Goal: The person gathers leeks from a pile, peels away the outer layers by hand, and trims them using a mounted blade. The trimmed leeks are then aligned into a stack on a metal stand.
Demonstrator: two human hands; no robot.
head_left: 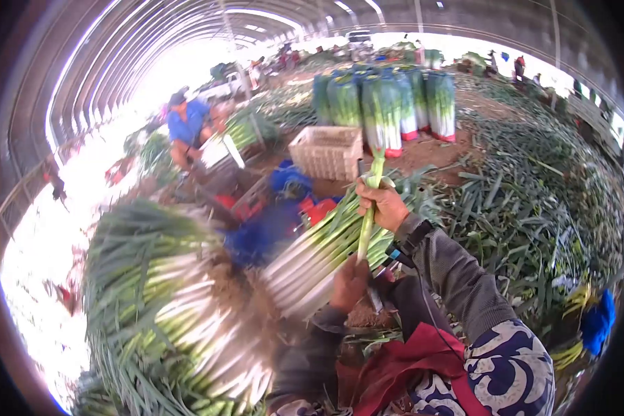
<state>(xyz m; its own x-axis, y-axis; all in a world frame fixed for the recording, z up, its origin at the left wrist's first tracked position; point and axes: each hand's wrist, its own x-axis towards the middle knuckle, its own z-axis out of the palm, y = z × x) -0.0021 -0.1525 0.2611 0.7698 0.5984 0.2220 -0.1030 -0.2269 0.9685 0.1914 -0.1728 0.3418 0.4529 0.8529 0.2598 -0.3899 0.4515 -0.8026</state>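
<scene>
My right hand (384, 206) is closed around the upper part of a green onion (368, 232), its fingers wrapped about the stalk. Lower down, my left hand (350, 283) grips the same stalk near its base. A thin dark object shows beside my right fingers, too small to name. Just beyond my hands lies a row of trimmed green onions (305, 267), white ends toward me. To my left is a big heap of untrimmed green onions (194, 312) with muddy roots.
A woven-sided crate (328, 154) stands ahead, with wrapped upright bundles (381, 104) behind it. Cut leaves (534, 208) cover the ground at right. A person in a blue shirt (187, 123) crouches at the left back. Blue cloth or plastic (267, 236) lies between the piles.
</scene>
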